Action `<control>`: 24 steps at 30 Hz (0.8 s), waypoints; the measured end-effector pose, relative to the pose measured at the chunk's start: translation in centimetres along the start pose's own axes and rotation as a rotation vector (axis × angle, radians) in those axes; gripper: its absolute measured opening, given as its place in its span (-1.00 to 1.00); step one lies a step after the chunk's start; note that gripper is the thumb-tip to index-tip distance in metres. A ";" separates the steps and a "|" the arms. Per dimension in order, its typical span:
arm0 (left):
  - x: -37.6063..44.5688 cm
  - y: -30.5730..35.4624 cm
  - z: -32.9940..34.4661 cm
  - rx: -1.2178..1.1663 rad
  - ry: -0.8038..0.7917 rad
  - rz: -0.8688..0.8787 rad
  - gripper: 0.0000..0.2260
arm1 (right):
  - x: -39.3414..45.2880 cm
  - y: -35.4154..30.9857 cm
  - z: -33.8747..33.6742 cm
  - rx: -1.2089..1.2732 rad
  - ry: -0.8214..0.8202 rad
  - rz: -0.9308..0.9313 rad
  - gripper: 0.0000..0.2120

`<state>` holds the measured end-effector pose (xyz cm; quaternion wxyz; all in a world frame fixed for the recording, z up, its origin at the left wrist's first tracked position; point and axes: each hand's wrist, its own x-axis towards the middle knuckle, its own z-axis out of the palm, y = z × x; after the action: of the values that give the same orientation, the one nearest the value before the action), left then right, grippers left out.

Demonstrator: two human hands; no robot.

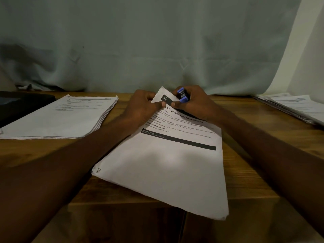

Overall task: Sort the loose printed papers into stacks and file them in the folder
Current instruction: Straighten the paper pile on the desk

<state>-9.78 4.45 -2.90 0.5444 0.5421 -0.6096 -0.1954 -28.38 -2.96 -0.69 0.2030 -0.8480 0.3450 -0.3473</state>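
Item: middle paper stack (168,165), lying askew on the wooden table (245,172) directly before you, its near corner past the table's front edge. Top sheet reads "2723" in a black tag at the raised far corner; heading partly covered, "…ack Organization and Insole Cleaning"; lower, "REQUIRED NOTES" on a black bar (the smaller print is too fine to read).

Item: your left hand (142,107), thumb and fingers pinching that far corner from the left.

Item: your right hand (191,102), just right of the corner, fingers curled round a small blue-and-black stapler (182,96), thumb on the paper.

Item: left paper stack (57,118), well left of the middle stack, print illegible.

Item: dark folder (22,106), beyond it at the far left, partly under it.

Item: right paper stack (296,106), far right, blurred.
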 end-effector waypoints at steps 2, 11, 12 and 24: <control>0.2 -0.3 0.0 -0.018 0.014 -0.017 -0.84 | 0.3 0.4 0.1 0.112 0.086 -0.005 -0.82; -0.1 -0.2 -0.4 -0.071 -0.059 -0.103 -0.85 | 0.9 1.1 -3.9 0.411 0.219 0.503 -0.52; -0.2 -0.1 -0.3 -0.079 -0.063 -0.110 -0.85 | 0.7 0.8 -3.9 0.406 0.173 0.445 -0.63; 0.0 -0.6 -0.2 -0.057 -0.074 -0.006 -0.82 | -0.3 0.4 -2.0 -0.016 -0.033 -0.069 -0.57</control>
<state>-9.37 4.31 -3.35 0.5362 0.5207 -0.6217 -0.2342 -30.16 -3.19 0.26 0.1900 -0.8665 0.3150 -0.3374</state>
